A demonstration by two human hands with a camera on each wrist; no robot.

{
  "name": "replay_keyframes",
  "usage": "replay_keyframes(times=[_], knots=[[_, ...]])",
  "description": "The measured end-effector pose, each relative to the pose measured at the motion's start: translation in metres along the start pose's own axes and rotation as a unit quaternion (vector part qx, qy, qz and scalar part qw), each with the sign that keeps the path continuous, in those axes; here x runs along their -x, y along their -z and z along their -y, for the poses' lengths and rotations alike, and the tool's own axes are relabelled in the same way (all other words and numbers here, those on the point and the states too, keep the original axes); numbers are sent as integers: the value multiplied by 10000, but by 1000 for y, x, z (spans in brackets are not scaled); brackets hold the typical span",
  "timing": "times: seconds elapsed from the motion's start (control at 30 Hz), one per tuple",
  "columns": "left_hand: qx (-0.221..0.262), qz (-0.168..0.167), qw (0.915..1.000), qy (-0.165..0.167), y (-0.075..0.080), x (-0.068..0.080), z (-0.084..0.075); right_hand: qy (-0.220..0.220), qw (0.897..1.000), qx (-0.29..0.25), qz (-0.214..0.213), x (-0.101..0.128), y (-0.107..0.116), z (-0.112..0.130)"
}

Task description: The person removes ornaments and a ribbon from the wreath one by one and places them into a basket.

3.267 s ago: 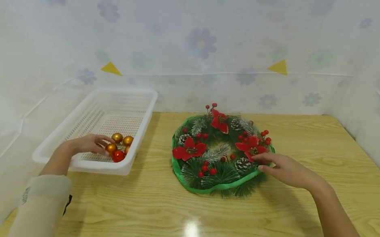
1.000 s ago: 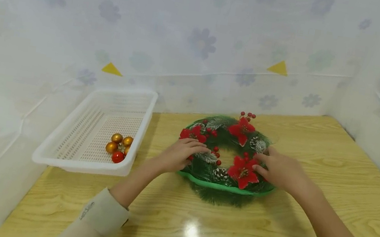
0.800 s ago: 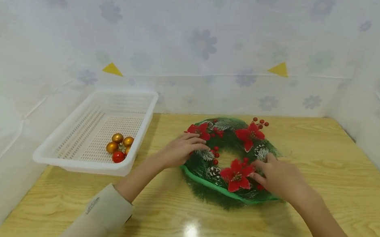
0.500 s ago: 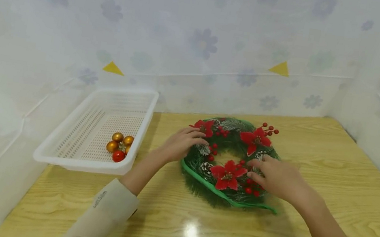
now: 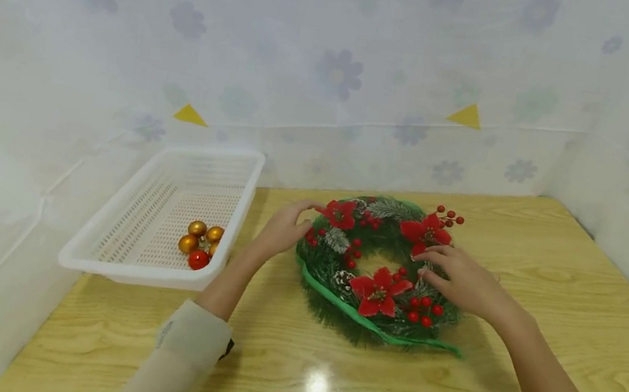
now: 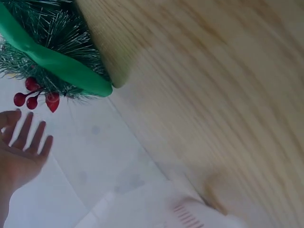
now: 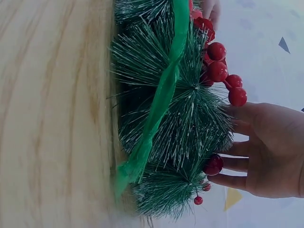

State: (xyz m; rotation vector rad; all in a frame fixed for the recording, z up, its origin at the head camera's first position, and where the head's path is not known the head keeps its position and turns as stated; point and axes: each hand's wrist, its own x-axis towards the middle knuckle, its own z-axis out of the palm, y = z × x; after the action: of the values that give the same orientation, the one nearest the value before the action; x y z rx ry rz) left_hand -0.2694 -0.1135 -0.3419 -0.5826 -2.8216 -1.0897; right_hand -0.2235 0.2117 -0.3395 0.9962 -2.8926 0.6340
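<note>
Round green pine-needle wreath (image 5: pixel 379 273) with red poinsettia flowers, red berries, frosted pine cones and a green ribbon band lies flat on the wooden bench (image 5: pixel 553 272). Right hand (image 5: pixel 460 282) rests on its right side, fingers straight. Left hand (image 5: pixel 284 225) touches its left edge, fingers spread. No legible writing.

Both arms reach forward, sleeves pushed back on the forearms. Left hand (image 5: pixel 284 227) open, fingers extended and slightly spread. Right hand (image 5: pixel 459 282) palm down, fingers straight, relaxed.

Both hands, left hand (image 5: pixel 283 226) and right hand (image 5: pixel 456 279), rest on the wreath (image 5: pixel 378 268).
</note>
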Motion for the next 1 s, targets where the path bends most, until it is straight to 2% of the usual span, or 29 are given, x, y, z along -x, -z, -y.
replay_keyframes(times=[0.07,0.13,0.3,0.53,0.67,0.77,0.87,1.0], knots=[[-81,-225,9986,473,-2,-5,4,-9,10000,-47,36,0,-1,-2],[-141,-321,9961,812,-3,-11,8,-9,10000,-78,47,1,-1,-3],[-258,-311,9914,1246,-4,-21,22,19,9999,-116,73,1,-2,-5],[-493,85,9886,1422,-7,-31,37,17,9999,-92,97,2,-1,-4],[-637,337,9877,1386,-9,-35,42,13,9999,-108,113,3,0,-3],[-935,429,9860,1314,-13,-38,47,5,9999,-114,117,3,1,-2],[-1314,447,9810,1354,-18,-39,51,9,9999,-99,120,3,1,-3],[-2110,605,9660,1366,-22,-42,54,13,9999,-95,125,3,0,-3]])
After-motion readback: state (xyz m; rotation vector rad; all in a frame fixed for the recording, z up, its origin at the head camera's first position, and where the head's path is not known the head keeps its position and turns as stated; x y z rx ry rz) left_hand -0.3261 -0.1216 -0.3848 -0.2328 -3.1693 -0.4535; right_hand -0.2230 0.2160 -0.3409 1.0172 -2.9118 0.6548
